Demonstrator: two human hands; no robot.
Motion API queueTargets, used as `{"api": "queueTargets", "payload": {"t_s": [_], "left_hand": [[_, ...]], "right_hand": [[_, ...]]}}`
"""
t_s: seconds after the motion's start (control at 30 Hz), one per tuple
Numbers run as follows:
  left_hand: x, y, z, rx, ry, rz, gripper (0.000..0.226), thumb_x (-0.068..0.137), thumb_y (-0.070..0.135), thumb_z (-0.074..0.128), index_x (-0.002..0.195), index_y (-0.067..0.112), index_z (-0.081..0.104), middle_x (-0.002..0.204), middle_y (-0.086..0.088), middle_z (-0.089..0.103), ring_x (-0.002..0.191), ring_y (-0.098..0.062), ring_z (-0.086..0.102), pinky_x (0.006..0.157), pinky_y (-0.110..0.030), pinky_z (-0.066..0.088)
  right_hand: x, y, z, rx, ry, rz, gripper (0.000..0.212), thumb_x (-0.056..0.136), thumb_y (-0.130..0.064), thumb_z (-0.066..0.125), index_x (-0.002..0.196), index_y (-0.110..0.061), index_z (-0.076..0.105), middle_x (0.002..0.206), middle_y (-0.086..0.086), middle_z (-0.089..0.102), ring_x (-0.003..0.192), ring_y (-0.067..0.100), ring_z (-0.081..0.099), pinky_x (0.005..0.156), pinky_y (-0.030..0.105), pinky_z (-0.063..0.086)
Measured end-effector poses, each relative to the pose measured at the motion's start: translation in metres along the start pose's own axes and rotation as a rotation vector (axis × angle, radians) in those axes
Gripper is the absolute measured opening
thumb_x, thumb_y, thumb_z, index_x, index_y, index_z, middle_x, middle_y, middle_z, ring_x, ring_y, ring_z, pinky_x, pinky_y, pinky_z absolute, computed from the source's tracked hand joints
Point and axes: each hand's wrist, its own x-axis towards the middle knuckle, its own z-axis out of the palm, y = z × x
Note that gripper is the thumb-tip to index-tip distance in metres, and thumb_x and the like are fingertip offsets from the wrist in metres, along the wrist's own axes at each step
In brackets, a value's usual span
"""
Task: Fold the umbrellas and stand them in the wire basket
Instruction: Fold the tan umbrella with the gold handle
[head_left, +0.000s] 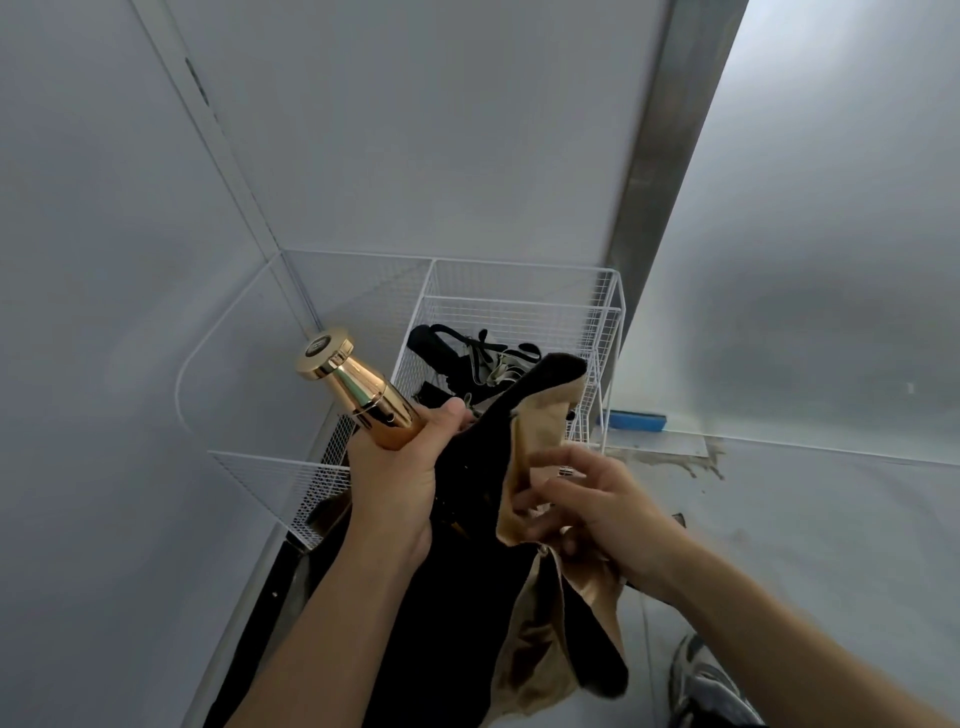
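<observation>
My left hand (397, 470) grips the shiny gold handle (353, 387) of a collapsed umbrella. Its loose canopy (467, 597) is black outside and tan-gold inside, and it hangs down in front of me. My right hand (592, 506), blurred, pinches a tan fold of that canopy with curled fingers. Just beyond the hands stands the white wire basket (519, 312) in the corner. A black folded umbrella (441, 353) with straps lies inside it.
Grey walls meet in the corner behind the basket, with a metal post (654, 156) on the right. A blue object (636, 420) lies on the floor by the basket. My shoe (701, 680) shows at the bottom right. The floor near the basket is stained.
</observation>
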Motion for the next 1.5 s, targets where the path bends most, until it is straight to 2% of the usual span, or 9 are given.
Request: {"api": "queueTargets", "payload": {"t_s": [0.1, 0.23, 0.4, 0.53, 0.63, 0.77, 1.03, 1.27, 1.5], "left_hand": [[-0.003, -0.001, 0.004, -0.107, -0.045, -0.051, 0.033, 0.074, 0.011, 0.078, 0.090, -0.015, 0.064, 0.089, -0.023, 0.074, 0.090, -0.034, 0.072, 0.093, -0.056, 0.054], [-0.004, 0.003, 0.002, -0.113, -0.137, -0.060, 0.011, 0.067, 0.017, 0.078, 0.068, 0.010, 0.069, 0.093, -0.018, 0.075, 0.099, -0.033, 0.071, 0.099, -0.056, 0.048], [-0.001, 0.002, 0.001, 0.038, -0.070, 0.040, 0.026, 0.076, 0.014, 0.079, 0.071, -0.002, 0.059, 0.064, -0.009, 0.060, 0.067, -0.020, 0.060, 0.079, -0.039, 0.053], [0.008, -0.004, -0.004, 0.113, 0.096, 0.052, 0.029, 0.080, 0.019, 0.080, 0.078, -0.003, 0.062, 0.071, -0.013, 0.060, 0.069, -0.023, 0.060, 0.078, -0.041, 0.055], [0.019, -0.005, -0.012, 0.084, 0.260, 0.017, 0.040, 0.076, 0.027, 0.083, 0.090, -0.005, 0.062, 0.081, -0.015, 0.065, 0.078, -0.026, 0.066, 0.084, -0.045, 0.057], [0.026, -0.001, -0.016, 0.018, 0.425, 0.042, 0.039, 0.080, 0.026, 0.080, 0.097, -0.006, 0.066, 0.086, -0.013, 0.069, 0.079, -0.018, 0.068, 0.074, -0.028, 0.055], [0.014, -0.004, -0.004, 0.024, 0.290, 0.001, 0.030, 0.079, 0.024, 0.081, 0.086, 0.001, 0.063, 0.079, -0.012, 0.061, 0.075, -0.016, 0.062, 0.079, -0.032, 0.052], [0.000, -0.006, 0.009, -0.109, 0.032, -0.122, 0.028, 0.056, 0.016, 0.088, 0.063, 0.013, 0.061, 0.068, -0.007, 0.063, 0.074, -0.026, 0.063, 0.087, -0.046, 0.056], [-0.002, -0.004, 0.008, 0.034, -0.024, 0.020, 0.035, 0.072, -0.016, 0.071, 0.059, 0.015, 0.063, 0.067, -0.004, 0.065, 0.069, -0.017, 0.063, 0.081, -0.041, 0.055]], "right_hand": [[0.001, 0.005, 0.009, -0.082, -0.014, -0.053, 0.016, 0.097, -0.012, 0.058, 0.110, -0.010, 0.067, 0.088, 0.012, 0.074, 0.069, 0.021, 0.069, 0.052, 0.025, 0.048], [0.001, 0.007, 0.015, -0.198, -0.025, -0.146, 0.021, 0.099, -0.015, 0.055, 0.104, -0.018, 0.075, 0.079, 0.006, 0.073, 0.070, 0.014, 0.068, 0.061, 0.022, 0.051], [0.002, 0.008, 0.015, -0.242, -0.119, -0.134, 0.022, 0.100, -0.021, 0.054, 0.112, -0.023, 0.072, 0.087, 0.003, 0.072, 0.078, 0.016, 0.067, 0.068, 0.023, 0.053], [0.000, 0.000, 0.005, -0.230, 0.141, -0.378, 0.009, 0.092, -0.019, 0.065, 0.093, -0.019, 0.074, 0.079, -0.001, 0.073, 0.074, 0.011, 0.065, 0.068, 0.020, 0.050], [-0.004, -0.008, -0.008, -0.178, 0.457, -0.590, 0.036, 0.092, -0.015, 0.064, 0.060, 0.000, 0.058, 0.054, 0.008, 0.053, 0.053, 0.015, 0.046, 0.052, 0.018, 0.040], [-0.007, -0.007, -0.017, -0.124, 0.473, -0.498, 0.056, 0.099, -0.011, 0.047, 0.044, -0.004, 0.050, 0.043, 0.013, 0.045, 0.040, 0.016, 0.039, 0.044, 0.018, 0.035], [0.005, 0.016, -0.001, -0.314, 0.140, -0.337, 0.024, 0.095, -0.006, 0.058, 0.102, -0.022, 0.073, 0.089, -0.004, 0.074, 0.080, 0.015, 0.070, 0.062, 0.021, 0.051], [0.009, 0.025, 0.009, -0.501, 0.143, -0.388, 0.017, 0.093, -0.023, 0.065, 0.102, -0.033, 0.075, 0.100, -0.019, 0.070, 0.096, 0.000, 0.063, 0.085, 0.023, 0.051], [0.009, 0.023, 0.006, -0.541, 0.133, -0.346, 0.028, 0.081, -0.046, 0.071, 0.108, -0.037, 0.071, 0.104, -0.022, 0.068, 0.101, -0.004, 0.060, 0.093, 0.033, 0.054]]}}
